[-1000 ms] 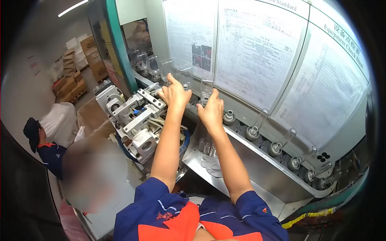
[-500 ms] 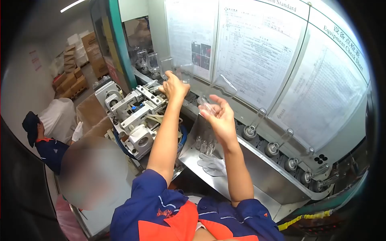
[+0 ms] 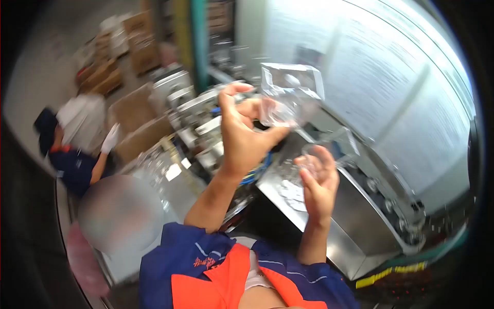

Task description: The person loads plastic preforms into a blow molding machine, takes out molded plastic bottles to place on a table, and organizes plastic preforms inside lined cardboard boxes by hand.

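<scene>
Head view: left hand gripped a clear flat-sided vessel by its lower end, thumb and fingers around it, held up in the air. Right hand, lower, grasped a second clear vessel over the metal trough. Vessels stood apart; blur obscured finer detail.

Co-worker at left — brown boxes beyond
</scene>
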Motion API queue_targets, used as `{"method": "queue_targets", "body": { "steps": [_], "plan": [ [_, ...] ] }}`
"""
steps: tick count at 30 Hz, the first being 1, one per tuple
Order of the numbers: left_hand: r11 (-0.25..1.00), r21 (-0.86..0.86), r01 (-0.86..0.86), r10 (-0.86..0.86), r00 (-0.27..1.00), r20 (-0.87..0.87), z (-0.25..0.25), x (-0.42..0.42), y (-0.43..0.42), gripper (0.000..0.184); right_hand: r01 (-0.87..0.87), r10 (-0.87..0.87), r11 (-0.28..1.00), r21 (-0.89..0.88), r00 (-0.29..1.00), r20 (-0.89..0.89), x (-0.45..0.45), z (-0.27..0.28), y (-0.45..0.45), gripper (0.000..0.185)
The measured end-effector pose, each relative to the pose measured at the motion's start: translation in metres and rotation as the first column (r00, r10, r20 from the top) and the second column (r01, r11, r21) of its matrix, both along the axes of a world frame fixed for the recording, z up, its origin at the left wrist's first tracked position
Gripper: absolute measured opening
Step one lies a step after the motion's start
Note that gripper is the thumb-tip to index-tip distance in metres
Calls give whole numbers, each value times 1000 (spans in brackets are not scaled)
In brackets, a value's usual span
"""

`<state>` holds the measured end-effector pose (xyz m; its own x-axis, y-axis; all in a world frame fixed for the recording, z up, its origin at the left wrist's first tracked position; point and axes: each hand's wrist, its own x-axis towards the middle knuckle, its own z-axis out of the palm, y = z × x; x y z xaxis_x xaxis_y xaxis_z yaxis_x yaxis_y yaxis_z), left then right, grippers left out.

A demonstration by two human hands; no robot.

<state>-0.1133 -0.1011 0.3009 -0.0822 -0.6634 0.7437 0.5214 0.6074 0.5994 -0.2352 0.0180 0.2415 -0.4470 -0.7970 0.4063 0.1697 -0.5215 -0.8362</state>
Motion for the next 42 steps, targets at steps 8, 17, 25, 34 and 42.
{"method": "queue_targets", "body": {
  "steps": [8,17,25,34,42],
  "plan": [
    [793,150,-590,541,796,271,-99,263,2,57,-349,355,931,107,800,-483,158,-33,-23,63],
    [195,50,-980,211,92,973,-272,513,36,22,-119,632,773,624,245,-736,294,-206,-102,33],
    [486,-141,-862,355,47,934,-360,541,-68,16,117,455,884,453,16,-890,320,-283,-178,14],
    [641,-39,-767,292,196,936,-376,504,-184,22,-81,428,902,424,29,-903,348,-301,-230,22],
    [753,59,-656,165,274,947,-376,491,-202,24,-101,439,897,431,80,-895,360,-309,-245,29]
  ]
}}
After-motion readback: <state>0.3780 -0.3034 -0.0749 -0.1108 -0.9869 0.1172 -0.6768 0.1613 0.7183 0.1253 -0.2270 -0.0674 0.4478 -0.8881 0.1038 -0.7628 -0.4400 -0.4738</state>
